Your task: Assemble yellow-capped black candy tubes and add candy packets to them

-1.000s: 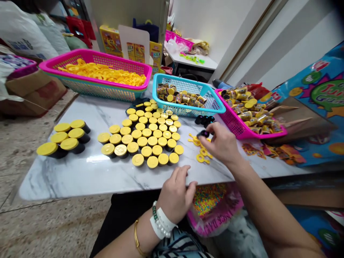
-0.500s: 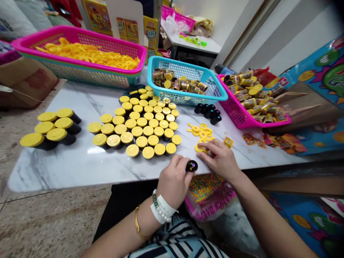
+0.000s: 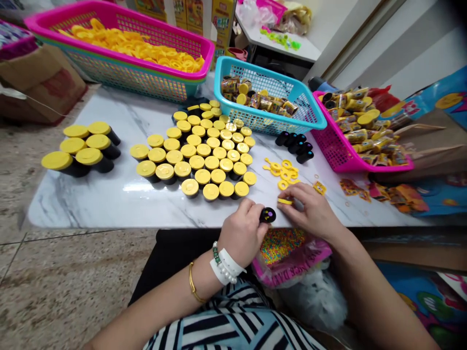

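Just apart: a black tube [image 3: 268,215] in your left hand [image 3: 242,231], a yellow piece [image 3: 284,201] in your right hand [image 3: 315,211]

Before you stretches a marbled white worktop [image 3: 102,209]. Along its far side stand a large pink basket [image 3: 120,19] of yellow parts, a blue basket [image 3: 270,116] of wrapped rolls and, to the right, a smaller pink basket [image 3: 332,150]. Dozens of yellow-capped containers [image 3: 197,162] fill the middle and left. Below the front edge sits a tub of coloured beads [image 3: 280,245]. Beyond your right hand lie loose yellow ring pieces [image 3: 286,171], then a few black tubes [image 3: 297,147].

Both your hands are at the front edge, each pinching something. Your left fingers wrap the tube, its dotted end facing right and towards you; the rest is hidden. Your right fingertips pinch the yellow piece edge-on, its length running left to right, just right of the tube and slightly farther out.
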A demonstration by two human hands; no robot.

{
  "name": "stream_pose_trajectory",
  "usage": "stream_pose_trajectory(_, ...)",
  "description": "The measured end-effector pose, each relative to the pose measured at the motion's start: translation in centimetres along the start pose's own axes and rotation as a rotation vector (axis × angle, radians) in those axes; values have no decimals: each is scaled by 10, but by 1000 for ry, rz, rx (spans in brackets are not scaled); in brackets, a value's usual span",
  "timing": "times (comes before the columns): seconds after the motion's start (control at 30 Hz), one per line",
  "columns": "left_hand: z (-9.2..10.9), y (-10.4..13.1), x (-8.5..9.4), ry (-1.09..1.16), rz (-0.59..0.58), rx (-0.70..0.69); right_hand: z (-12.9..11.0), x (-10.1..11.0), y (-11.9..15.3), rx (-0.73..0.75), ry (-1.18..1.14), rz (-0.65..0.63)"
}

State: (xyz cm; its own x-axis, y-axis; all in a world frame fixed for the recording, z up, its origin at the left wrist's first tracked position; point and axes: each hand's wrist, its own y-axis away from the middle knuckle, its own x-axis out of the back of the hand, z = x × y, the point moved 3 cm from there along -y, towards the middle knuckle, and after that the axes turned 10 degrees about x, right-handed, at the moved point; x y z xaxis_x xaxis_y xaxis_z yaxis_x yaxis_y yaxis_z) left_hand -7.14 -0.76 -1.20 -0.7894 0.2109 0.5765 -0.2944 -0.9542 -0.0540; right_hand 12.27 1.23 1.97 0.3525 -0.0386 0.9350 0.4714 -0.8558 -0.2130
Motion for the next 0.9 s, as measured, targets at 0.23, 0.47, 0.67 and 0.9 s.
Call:
stream_pose_trajectory(0.23,-1,1,-2,-26,-10,-5,-26,-30,31,47,286,-13)
stream_pose_trajectory(0.47,0,0,-2,-62,-19,12,-10,-17,33,-5,95,104)
stream_pose_trajectory(0.67,2,0,-2,-133,-52,32,-28,6,11,25,-211,243)
stream_pose_trajectory(0.9,0,-1,-3,-131,-94,45,-48,-2,-2,183,-263,128)
